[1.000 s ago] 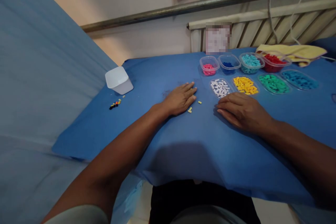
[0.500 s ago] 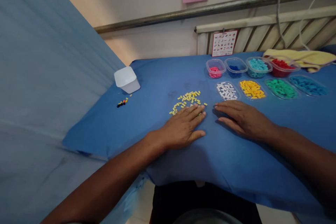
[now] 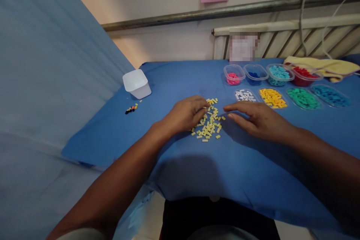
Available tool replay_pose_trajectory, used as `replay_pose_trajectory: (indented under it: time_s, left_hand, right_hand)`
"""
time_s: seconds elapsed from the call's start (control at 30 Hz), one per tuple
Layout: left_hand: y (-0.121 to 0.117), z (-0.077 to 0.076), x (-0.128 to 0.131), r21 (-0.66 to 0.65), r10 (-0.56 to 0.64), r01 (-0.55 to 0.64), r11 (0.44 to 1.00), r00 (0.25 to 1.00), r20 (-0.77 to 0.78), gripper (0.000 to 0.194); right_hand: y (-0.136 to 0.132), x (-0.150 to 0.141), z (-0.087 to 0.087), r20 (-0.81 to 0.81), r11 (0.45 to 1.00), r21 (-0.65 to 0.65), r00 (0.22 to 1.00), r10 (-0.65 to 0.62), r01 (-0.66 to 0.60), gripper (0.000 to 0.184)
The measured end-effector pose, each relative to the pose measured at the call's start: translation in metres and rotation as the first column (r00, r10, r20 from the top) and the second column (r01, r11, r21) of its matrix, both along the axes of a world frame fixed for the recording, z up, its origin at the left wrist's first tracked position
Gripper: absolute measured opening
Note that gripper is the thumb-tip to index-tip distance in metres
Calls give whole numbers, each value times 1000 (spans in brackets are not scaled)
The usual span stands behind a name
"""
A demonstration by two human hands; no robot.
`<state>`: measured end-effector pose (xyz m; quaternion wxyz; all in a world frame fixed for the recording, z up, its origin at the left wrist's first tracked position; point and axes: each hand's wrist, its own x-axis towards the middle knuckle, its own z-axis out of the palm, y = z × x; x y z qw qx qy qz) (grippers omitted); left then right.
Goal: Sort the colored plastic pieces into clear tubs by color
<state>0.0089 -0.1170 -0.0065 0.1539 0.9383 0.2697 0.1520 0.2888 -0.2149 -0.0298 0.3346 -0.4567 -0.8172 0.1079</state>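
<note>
A: What fills most of the view?

B: A surface covered in blue cloth point(image 3: 168, 78). The left hand point(image 3: 187, 114) is at its middle, the right hand point(image 3: 260, 120) just to the right, palm turned inward.

A: And their fingers?

B: The right ones are released, stretched forward with the thumb apart. The left ones curl loosely at the edge of the heap; whether they pinch anything, I can't tell.

A: The containers?

B: A white tub point(image 3: 137, 82) stands left of centre, well apart from both hands. On the right are two rows of clear containers. The right hand partly hides the near side of the one with white bricks point(image 3: 244, 95), so a careless lift or sideways swing could knock it and mix the colours.

A: And the smallest things?

B: Pale yellow bricks point(image 3: 209, 125) lie in a loose heap between the hands, some partly hidden by the left. A broad sweep could scatter the outliers or tuck some under the palm unseen. A cloth wrinkle could catch or flip a few. At left, below the tub, sits a little mixed cluster point(image 3: 131, 109); a dragging left forearm might smear it.
</note>
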Motion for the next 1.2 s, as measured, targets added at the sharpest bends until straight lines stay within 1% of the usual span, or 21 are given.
replay_pose_trajectory:
  time_s: [0.03,0.1,0.17,0.23,0.33,0.4,0.47,0.57,0.67,0.73,0.77,0.83,0.9,0.93,1.0,1.07,1.13,1.2]
  left_hand:
    - [11,-2,8,31,69,-68,997,997,-18,36]
    - [30,-8,27,93,145,-136,986,984,-100,37]
    - [43,-11,46,134,144,-116,984,965,-221,37]
    - [52,-13,58,146,121,-78,986,941,-317,33]
    - [57,-11,64,143,116,-68,987,925,-361,29]
    - [58,-8,63,136,124,-81,987,932,-341,26]
    - [58,-5,66,92,115,-93,991,952,-283,21]
    - [57,-4,86,-62,64,-72,995,989,-133,15]
    - [59,-7,127,-196,-28,24,980,999,-19,13]
    - [60,-9,163,-229,-111,108,967,994,-2,9]
    - [61,-10,182,-231,-151,146,962,988,-4,8]
    - [61,-10,216,-207,-193,188,960,981,-8,7]
    - [62,-8,238,-179,-189,188,966,982,11,18]
    - [62,-6,244,-167,-170,174,970,985,37,24]
    - [66,0,240,-140,-121,137,981,986,117,31]
    - [72,6,219,-110,-68,92,990,976,207,29]
    - [79,9,183,-98,-2,31,995,959,285,26]
    - [85,7,140,-132,135,-97,987,938,320,27]
  right_hand:
    - [0,-2,5,-26,999,1,999,-32,32,25]
    - [-2,-9,6,-63,998,0,996,-58,58,23]
    - [-8,-15,-2,-66,1000,-6,997,-26,25,23]
    - [-14,-18,-15,-41,1000,-6,999,24,-25,23]
    - [-20,-21,-32,7,998,24,998,61,-61,22]
    - [-19,-21,-36,12,997,44,998,68,-69,21]
    - [-16,-22,-36,-10,995,58,997,80,-79,20]
    - [-11,-25,-35,-37,990,89,993,112,-109,19]
    - [-9,-25,-37,-50,987,106,991,122,-116,19]
    - [-8,-24,-39,-66,987,113,990,123,-115,18]
    - [-7,-23,-39,-72,987,115,990,124,-115,18]
    - [-6,-19,-40,-76,988,108,990,121,-113,19]
    - [-6,-16,-40,-76,990,100,991,110,-102,20]
    - [-6,-14,-40,-78,991,99,992,103,-95,21]
    - [-7,-12,-39,-100,991,105,990,98,-88,20]
    - [-9,-11,-38,-137,990,107,985,106,-92,19]
    - [-11,-12,-36,-170,990,91,978,121,-107,17]
    - [-15,-16,-29,-182,988,77,973,144,-132,15]
